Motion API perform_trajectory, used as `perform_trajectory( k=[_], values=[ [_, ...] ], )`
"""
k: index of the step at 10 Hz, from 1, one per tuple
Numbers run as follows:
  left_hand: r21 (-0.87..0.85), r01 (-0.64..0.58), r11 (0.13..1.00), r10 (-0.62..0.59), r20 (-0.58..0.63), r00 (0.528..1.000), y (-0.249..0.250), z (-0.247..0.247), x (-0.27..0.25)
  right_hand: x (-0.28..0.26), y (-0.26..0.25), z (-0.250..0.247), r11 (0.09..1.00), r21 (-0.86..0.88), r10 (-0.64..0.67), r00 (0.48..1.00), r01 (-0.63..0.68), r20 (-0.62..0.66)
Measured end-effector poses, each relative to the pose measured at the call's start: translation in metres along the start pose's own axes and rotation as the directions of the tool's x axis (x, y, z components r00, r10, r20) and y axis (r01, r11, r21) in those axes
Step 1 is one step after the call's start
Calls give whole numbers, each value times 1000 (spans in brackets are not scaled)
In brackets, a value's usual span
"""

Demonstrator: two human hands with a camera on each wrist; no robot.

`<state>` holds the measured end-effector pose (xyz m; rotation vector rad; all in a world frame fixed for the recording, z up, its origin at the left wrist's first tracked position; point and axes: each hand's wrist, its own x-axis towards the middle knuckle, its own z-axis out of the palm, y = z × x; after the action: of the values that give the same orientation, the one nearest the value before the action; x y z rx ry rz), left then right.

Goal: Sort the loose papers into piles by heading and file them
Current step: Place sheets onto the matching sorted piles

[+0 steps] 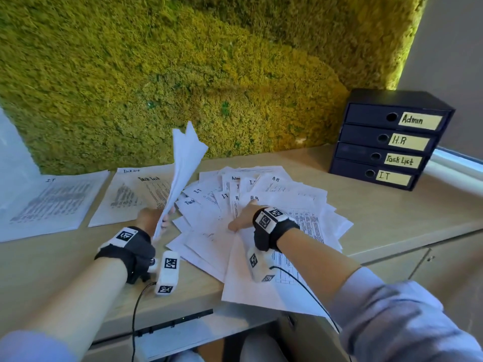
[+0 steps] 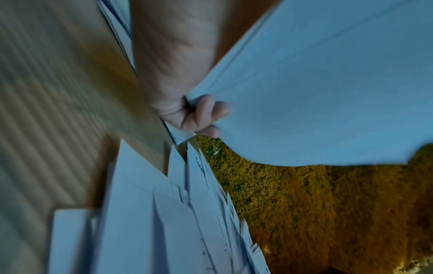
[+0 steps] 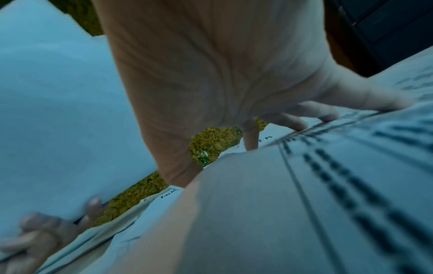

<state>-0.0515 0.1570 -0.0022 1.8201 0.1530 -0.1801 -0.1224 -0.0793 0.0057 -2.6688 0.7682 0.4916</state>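
Read the heading on each sheet you lift before you commit it; the IT pile [image 1: 49, 202] and Task List pile [image 1: 136, 197] lie at the left of the desk [image 1: 392, 205], well apart from the drawers [image 1: 386, 142]. Your left hand [image 1: 150, 218] grips a sheaf [image 1: 185, 163] by its lower edge, raised and tilted. Your right hand [image 1: 244, 218] lies flat, fingers spread, pressing the loose fan [image 1: 261, 218]. Keep that pressure so sheets do not slide off the front edge.
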Motion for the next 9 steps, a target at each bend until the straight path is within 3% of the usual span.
perform_trajectory(
  k=[2,3,4,5,6,7,8,9],
  values=[
    [-62,-65,996,67,34,997,-4,4,4,-14,11,-13,984,31,-176,984,176,-2],
    [-93,-91,992,90,-14,996,6,8,-7,-4,26,-25,935,261,-227,971,238,-74],
    [-127,-215,968,212,-41,976,26,7,-21,-23,22,-53,422,869,-257,953,259,-160],
    [-122,-354,927,353,-29,935,58,-1,-29,-46,16,-68,826,328,-414,889,458,-198],
    [-183,-480,858,474,-80,877,96,-13,-39,-55,3,-93,367,679,-442,761,636,-474],
    [-223,-570,791,541,-180,822,120,-29,-46,-60,-12,-105,173,765,-498,725,621,-476],
    [-312,-571,759,539,-189,821,124,-40,-44,-53,-15,-104,141,781,-627,665,609,-405],
    [-333,-533,778,496,-197,846,128,-41,-48,-59,-40,-97,86,788,-586,670,610,-455]
  ],
)
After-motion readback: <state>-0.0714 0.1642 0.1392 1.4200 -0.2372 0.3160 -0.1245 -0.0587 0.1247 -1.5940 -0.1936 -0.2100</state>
